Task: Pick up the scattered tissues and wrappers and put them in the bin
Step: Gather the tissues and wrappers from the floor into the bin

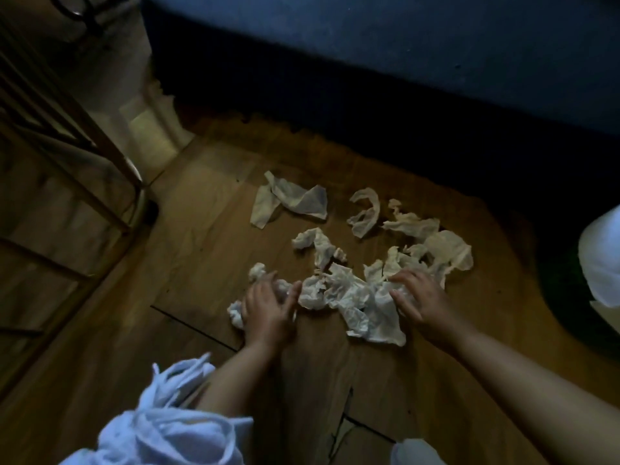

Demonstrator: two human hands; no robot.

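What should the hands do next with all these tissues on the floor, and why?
Probably slide both hands together to bunch what lies under them into one pile. The left hand rests on a crumpled tissue, the right hand on the big loose heap, and nothing looks gripped yet. The farther tissues can wait.

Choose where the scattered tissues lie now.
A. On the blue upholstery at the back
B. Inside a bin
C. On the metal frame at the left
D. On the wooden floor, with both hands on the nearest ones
D: the tissues are spread over the wooden floor, and the left hand and the right hand both rest on the nearest pieces.
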